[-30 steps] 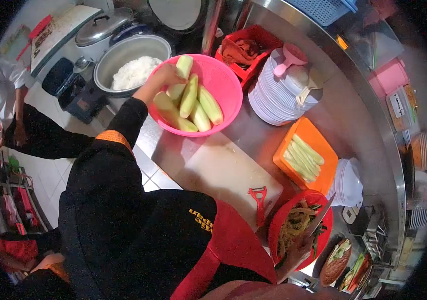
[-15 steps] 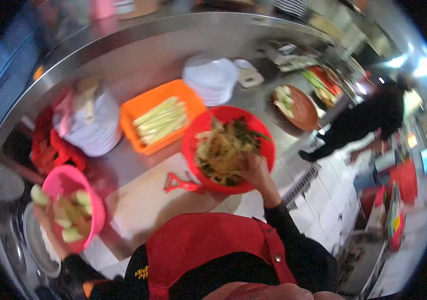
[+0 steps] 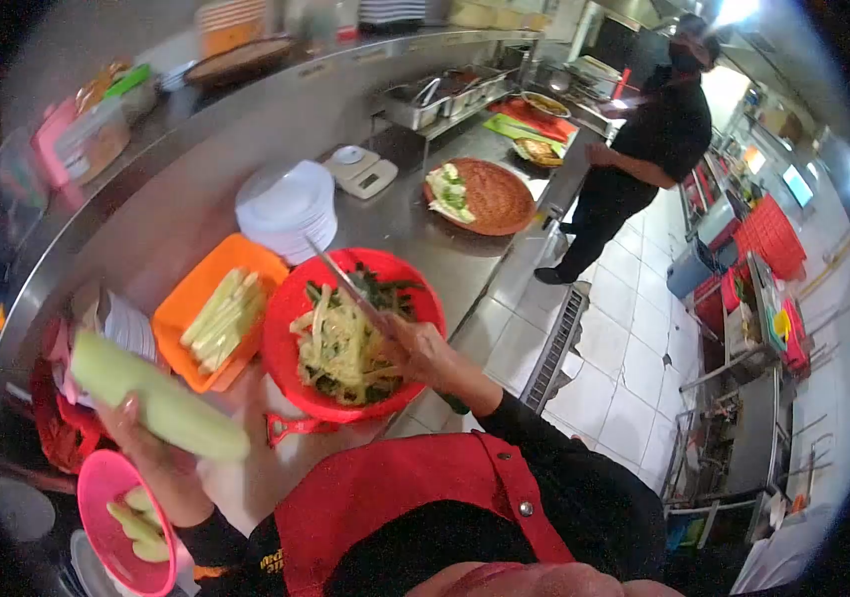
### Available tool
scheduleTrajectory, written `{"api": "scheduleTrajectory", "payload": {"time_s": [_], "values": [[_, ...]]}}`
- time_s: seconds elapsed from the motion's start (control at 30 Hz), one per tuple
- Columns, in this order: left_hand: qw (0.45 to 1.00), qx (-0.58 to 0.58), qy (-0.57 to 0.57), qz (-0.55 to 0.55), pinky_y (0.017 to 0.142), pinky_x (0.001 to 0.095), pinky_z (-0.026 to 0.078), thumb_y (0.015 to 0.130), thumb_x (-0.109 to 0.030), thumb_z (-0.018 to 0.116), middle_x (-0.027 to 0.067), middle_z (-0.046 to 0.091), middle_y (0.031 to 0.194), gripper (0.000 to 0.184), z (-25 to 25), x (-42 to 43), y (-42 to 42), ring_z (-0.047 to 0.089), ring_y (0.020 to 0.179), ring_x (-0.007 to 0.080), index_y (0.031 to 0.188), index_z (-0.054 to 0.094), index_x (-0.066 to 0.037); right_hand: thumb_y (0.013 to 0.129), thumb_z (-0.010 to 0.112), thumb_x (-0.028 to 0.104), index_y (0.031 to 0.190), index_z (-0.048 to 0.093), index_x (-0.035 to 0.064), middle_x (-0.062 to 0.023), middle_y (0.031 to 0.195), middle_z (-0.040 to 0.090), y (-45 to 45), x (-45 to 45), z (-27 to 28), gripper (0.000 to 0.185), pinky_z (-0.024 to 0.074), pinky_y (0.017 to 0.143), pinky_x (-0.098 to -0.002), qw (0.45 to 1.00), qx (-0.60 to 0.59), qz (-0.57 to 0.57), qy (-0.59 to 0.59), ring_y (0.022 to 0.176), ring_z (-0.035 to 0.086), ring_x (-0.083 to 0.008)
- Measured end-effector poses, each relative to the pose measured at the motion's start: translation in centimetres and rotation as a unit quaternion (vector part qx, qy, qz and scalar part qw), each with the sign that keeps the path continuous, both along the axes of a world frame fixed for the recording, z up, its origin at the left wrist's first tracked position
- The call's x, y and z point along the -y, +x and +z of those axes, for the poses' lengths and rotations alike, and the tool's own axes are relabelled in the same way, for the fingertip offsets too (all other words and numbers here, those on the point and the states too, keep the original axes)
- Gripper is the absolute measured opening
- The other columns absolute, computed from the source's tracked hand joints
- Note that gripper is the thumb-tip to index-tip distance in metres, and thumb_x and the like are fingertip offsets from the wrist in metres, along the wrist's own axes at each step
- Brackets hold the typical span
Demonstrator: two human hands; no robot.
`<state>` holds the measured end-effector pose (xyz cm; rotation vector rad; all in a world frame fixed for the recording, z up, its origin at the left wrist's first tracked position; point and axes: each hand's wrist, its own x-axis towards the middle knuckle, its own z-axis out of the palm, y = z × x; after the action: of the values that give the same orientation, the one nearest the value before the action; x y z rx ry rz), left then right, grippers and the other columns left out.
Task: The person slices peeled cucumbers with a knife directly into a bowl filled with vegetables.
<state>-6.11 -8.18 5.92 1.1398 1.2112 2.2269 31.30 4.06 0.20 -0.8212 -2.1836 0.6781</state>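
Note:
My left hand is wrapped round a large peeled cucumber, pale green and slightly blurred, held tilted above the board. Below that hand stands a pink basket with several more peeled cucumbers. My right hand grips a knife whose blade points up and to the left. Under the knife is a red bowl of peelings, pale scraps and dark green pieces. A red peeler lies against the bowl's near side, on the white cutting board. An orange tray holds long pale cucumber strips.
Stacked white plates and a kitchen scale stand behind the bowl. Farther right is a round brown platter with leafy pieces. A co-worker in black stands beyond the counter's end, near a floor drain.
My left hand has lifted a cucumber out of the pink basket. My right hand has come up from the bowl's contents and now has a knife. The view has swung to the right.

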Motion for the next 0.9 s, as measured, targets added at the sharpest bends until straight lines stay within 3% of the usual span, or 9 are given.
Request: {"api": "scheduleTrajectory", "payload": {"time_s": [0.03, 0.23, 0.4, 0.47, 0.53, 0.57, 0.67, 0.73, 0.9], "values": [[1.000, -0.007, -0.015, -0.004, 0.069, 0.0342, 0.050, 0.070, -0.023, 0.055, 0.0139, 0.054, 0.099, 0.056, -1.9, -2.3, -0.9, 0.058, 0.081, 0.0235, 0.120, 0.040, 0.000, 0.076, 0.056, 0.003, 0.115, 0.041, -0.0033, -0.0215, 0.073, 0.054, 0.4, 0.3, 0.1, 0.042, 0.0441, 0.057, -0.0385, 1.000, -0.003, -0.008, 0.005, 0.066, 0.055, -0.0386], [0.986, -0.041, 0.005, -0.163, 0.072, 0.0298, 0.049, 0.069, -0.024, 0.053, 0.0122, 0.046, 0.113, 0.076, 7.8, -8.2, 14.2, 0.054, 0.086, 0.0211, 0.137, 0.022, -0.009, 0.079, 0.049, -0.001, 0.121, 0.034, -0.0013, -0.0215, 0.066, 0.052, 1.9, 3.0, 0.0, 0.045, 0.0414, 0.054, -0.0432, 0.997, -0.034, -0.065, -0.034, 0.063, 0.055, -0.0392], [0.954, 0.093, 0.010, -0.285, 0.069, 0.0346, 0.050, 0.080, -0.021, 0.051, 0.0103, 0.044, 0.115, 0.065, 6.1, -14.8, 17.5, 0.054, 0.088, 0.0232, 0.137, 0.021, -0.017, 0.078, 0.051, -0.004, 0.132, 0.024, -0.0014, -0.0269, 0.101, 0.055, 2.7, 4.8, -0.7, 0.061, 0.0443, 0.055, -0.0425, 0.996, -0.055, -0.069, 0.013, 0.064, 0.057, -0.0388], [0.941, 0.164, -0.023, -0.295, 0.065, 0.0398, 0.052, 0.082, -0.027, 0.051, 0.0107, 0.048, 0.108, 0.054, 5.3, -16.8, 19.4, 0.055, 0.081, 0.0251, 0.131, 0.030, -0.017, 0.078, 0.052, -0.004, 0.134, 0.021, -0.0043, -0.0269, 0.113, 0.051, 2.8, 4.8, -3.1, 0.065, 0.0453, 0.055, -0.0419, 0.973, -0.028, -0.171, 0.155, 0.067, 0.058, -0.0372], [0.914, 0.243, -0.088, -0.311, 0.063, 0.0437, 0.053, 0.083, -0.034, 0.050, 0.0115, 0.053, 0.094, 0.041, 2.9, -20.0, 19.7, 0.057, 0.074, 0.0268, 0.116, 0.041, -0.012, 0.082, 0.050, -0.001, 0.131, 0.029, -0.0008, -0.0250, 0.106, 0.054, 2.2, 6.2, -0.7, 0.053, 0.0452, 0.059, -0.0399, 0.930, -0.020, -0.234, 0.282, 0.071, 0.057, -0.0351], [0.891, 0.285, -0.113, -0.334, 0.064, 0.0455, 0.052, 0.083, -0.037, 0.049, 0.0119, 0.055, 0.087, 0.037, 0.9, -22.0, 19.1, 0.057, 0.072, 0.0276, 0.108, 0.045, -0.009, 0.084, 0.048, 0.001, 0.123, 0.037, 0.0007, -0.0257, 0.098, 0.055, 2.2, 6.9, 1.6, 0.040, 0.0451, 0.060, -0.0400, 0.977, -0.049, -0.193, 0.079, 0.071, 0.057, -0.0345], [0.867, 0.334, -0.170, -0.329, 0.066, 0.0482, 0.051, 0.084, -0.041, 0.047, 0.0124, 0.056, 0.080, 0.036, -2.0, -24.9, 17.7, 0.057, 0.070, 0.0288, 0.097, 0.047, -0.007, 0.085, 0.047, 0.001, 0.115, 0.040, -0.0001, -0.0260, 0.092, 0.054, 1.2, 7.8, 2.2, 0.032, 0.0459, 0.062, -0.0402, 0.979, -0.058, -0.189, 0.041, 0.074, 0.057, -0.0365], [0.829, 0.388, -0.147, -0.373, 0.066, 0.0451, 0.050, 0.084, -0.029, 0.051, 0.0065, 0.048, 0.081, 0.020, -5.2, -26.9, 16.7, 0.053, 0.077, 0.0246, 0.094, 0.043, -0.013, 0.084, 0.047, -0.002, 0.121, 0.038, 0.0016, -0.0238, 0.099, 0.055, 1.3, 8.5, 2.0, 0.039, 0.0479, 0.056, -0.0439, 0.981, -0.035, -0.185, 0.038, 0.072, 0.059, -0.0408], [0.834, 0.414, -0.183, -0.316, 0.069, 0.0440, 0.048, 0.087, -0.028, 0.047, 0.0077, 0.050, 0.083, 0.019, -6.2, -26.4, 16.2, 0.053, 0.077, 0.0246, 0.092, 0.044, -0.010, 0.083, 0.047, -0.002, 0.120, 0.039, 0.0020, -0.0244, 0.095, 0.057, 0.7, 9.0, 1.5, 0.037, 0.0475, 0.055, -0.0436, 0.980, 0.018, -0.189, 0.060, 0.070, 0.059, -0.0395]]}}
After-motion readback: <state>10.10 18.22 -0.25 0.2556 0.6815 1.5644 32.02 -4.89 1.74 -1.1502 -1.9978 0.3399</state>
